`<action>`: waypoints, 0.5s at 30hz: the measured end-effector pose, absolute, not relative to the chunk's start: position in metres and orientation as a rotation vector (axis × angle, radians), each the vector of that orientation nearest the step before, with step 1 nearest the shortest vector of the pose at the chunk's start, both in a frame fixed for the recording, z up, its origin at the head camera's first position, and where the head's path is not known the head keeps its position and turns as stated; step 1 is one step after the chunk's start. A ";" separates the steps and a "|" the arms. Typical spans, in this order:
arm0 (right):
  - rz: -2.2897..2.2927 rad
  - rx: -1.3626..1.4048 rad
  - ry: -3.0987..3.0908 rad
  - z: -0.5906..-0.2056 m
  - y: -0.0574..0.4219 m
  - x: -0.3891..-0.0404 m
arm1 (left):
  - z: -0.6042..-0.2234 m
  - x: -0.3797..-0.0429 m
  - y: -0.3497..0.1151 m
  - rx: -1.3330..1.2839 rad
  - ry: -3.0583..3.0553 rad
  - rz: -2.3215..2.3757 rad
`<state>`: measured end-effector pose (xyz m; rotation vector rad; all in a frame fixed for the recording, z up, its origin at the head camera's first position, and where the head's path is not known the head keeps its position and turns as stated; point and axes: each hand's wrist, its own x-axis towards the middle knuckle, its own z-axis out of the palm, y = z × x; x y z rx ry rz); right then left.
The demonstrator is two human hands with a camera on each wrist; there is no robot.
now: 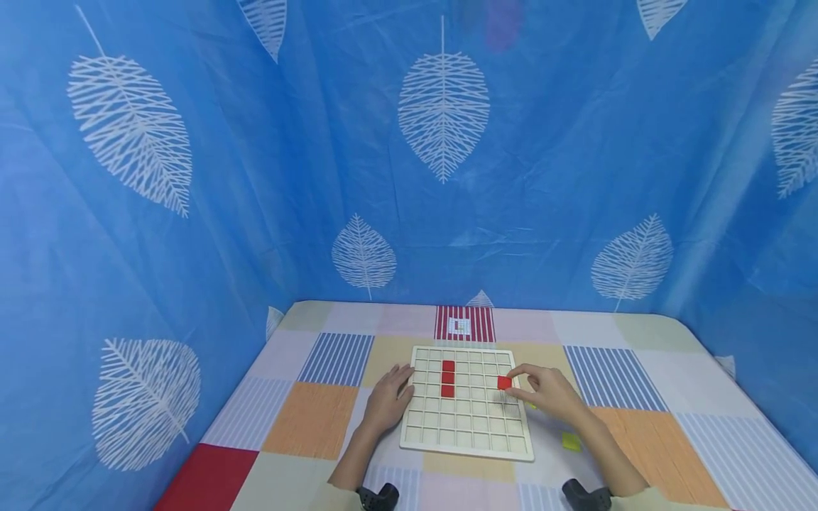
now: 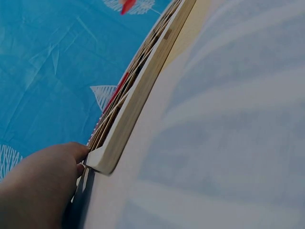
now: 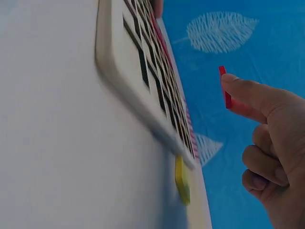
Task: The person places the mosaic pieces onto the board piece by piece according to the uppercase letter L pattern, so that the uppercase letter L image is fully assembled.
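A square cream grid board (image 1: 469, 454) with raised dividers lies in front of me. Three red tiles fill neighbouring cells of one column, the nearest red tile (image 1: 447, 391) in line with my left fingers. My right hand (image 1: 552, 394) pinches another red tile (image 1: 504, 382) between thumb and forefinger over the board's right side. In the right wrist view this tile (image 3: 225, 88) is held up on edge, above the grid, the other fingers curled in. My left hand (image 1: 385, 401) rests against the board's left edge, fingers loosely extended and thumb at the rim.
One yellow tile (image 1: 571, 441) lies on the cloth right of the board, under the right forearm. Another yellow tile (image 3: 181, 181) lies close by the board's right edge. Behind the board is a small card (image 1: 459, 326) with a printed grid. Blue leaf-patterned curtains (image 1: 511, 234) surround the table.
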<state>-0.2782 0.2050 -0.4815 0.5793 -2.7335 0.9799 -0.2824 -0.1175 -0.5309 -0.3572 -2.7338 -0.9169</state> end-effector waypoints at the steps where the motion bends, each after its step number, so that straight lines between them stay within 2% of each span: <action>1: 0.974 0.601 -2.729 -0.481 0.199 -0.279 | -0.531 -0.282 -0.117 -0.357 -2.738 -0.913; 15: 0.785 0.834 -2.767 -0.491 0.131 -0.280 | -0.530 -0.281 -0.117 -0.369 -2.732 -0.902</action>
